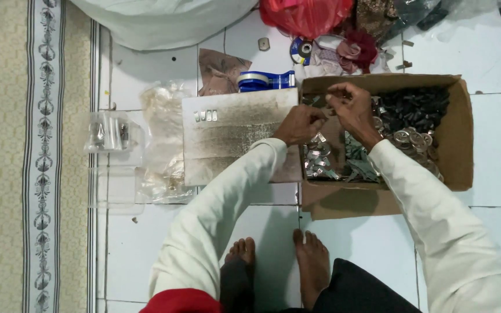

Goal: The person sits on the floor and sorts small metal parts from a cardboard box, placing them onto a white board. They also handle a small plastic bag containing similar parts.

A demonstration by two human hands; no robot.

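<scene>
Over the cardboard box (462,145), our left hand (300,124) and right hand (352,107) pinch one small metal piece (319,103); we steady it with a firm grip.

Hands: two, a left hand (300,124) and a right hand (352,107), both over the box.
Bare feet: two (311,264), on the floor.
Cardboard box: one (462,145), open.
Metal parts in the box: too many to count, in silvery (317,159) and dark (416,104) heaps.
Flat board: one (233,139), grey and stained.
Small metal clips on the board: about four, in a row (205,116).
Blue tape dispenser: one (265,80).
Clear plastic bags: at least two (163,116).
Clear plastic container: one (111,132).
Red plastic bag: one (305,16).
Patterned mat: one (30,156).
</scene>
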